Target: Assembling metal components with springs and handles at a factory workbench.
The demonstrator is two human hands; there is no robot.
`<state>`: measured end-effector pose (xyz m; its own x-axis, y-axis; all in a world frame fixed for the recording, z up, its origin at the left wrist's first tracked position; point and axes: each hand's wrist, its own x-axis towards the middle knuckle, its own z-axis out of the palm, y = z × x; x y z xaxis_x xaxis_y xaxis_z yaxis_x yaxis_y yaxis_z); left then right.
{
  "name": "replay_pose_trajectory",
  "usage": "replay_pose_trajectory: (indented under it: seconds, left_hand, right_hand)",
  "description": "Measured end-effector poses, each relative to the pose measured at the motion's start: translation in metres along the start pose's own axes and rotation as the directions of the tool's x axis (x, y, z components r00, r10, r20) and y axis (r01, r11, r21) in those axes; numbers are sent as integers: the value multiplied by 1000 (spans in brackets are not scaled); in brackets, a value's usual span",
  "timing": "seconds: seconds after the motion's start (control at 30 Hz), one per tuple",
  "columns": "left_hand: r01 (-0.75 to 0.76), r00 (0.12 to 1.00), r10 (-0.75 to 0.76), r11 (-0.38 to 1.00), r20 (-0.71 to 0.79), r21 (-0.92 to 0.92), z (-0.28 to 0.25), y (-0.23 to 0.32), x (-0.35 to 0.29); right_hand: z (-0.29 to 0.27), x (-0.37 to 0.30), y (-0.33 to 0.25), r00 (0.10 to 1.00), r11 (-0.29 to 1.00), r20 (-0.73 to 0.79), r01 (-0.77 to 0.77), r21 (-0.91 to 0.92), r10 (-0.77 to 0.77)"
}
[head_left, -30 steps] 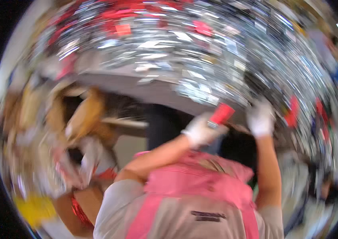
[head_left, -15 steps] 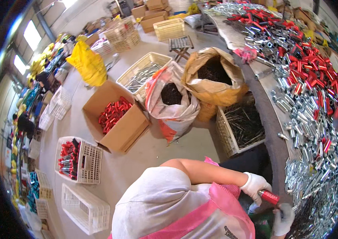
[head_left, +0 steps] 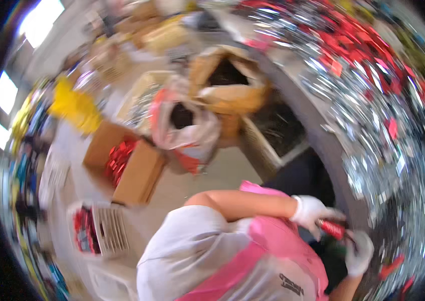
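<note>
My left hand (head_left: 312, 213), in a white glove, is closed around a red cylindrical piece (head_left: 331, 229) with a dark, narrow end. The piece slants down toward my right hand (head_left: 359, 253), also gloved in white. My right fingers meet at its dark end, though motion blur hides their exact grip. Both hands are in front of my pink apron (head_left: 282, 241), beside the edge of the workbench (head_left: 340, 165). Heaps of silver metal tubes (head_left: 393, 175) and red tubes (head_left: 368, 45) cover the bench.
Left of the bench stand a yellow-brown sack (head_left: 232, 100), a white-and-orange sack (head_left: 202, 135) and a cream crate (head_left: 262, 145) of dark rods. Farther left are a cardboard box (head_left: 142, 173) of red pieces and a white basket (head_left: 112, 231) with red-and-black pieces.
The view has swung and blurred, so the floor items appear farther left. The red piece stays in my left hand; my right hand now sits slightly lower at its dark end.
</note>
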<state>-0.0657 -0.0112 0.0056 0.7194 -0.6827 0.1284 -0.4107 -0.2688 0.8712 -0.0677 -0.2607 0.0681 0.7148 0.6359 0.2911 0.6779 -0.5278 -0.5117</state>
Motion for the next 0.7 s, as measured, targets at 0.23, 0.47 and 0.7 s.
replay_pose_trajectory:
  seconds: [0.23,0.47,0.7]
  left_hand:
    - [20,991,-28,998,131,65,34,-8,27]
    - [158,987,-149,968,61,-195,50,-9,43]
    - [336,937,-348,883,24,-329,44,-8,39]
  right_hand:
    - [-38,-27,18,948,963,260,-225,145,182]
    - [-152,-142,164,843,313,-171,-367,-876,511]
    - [-156,-147,190,945,465,174,25,-885,279]
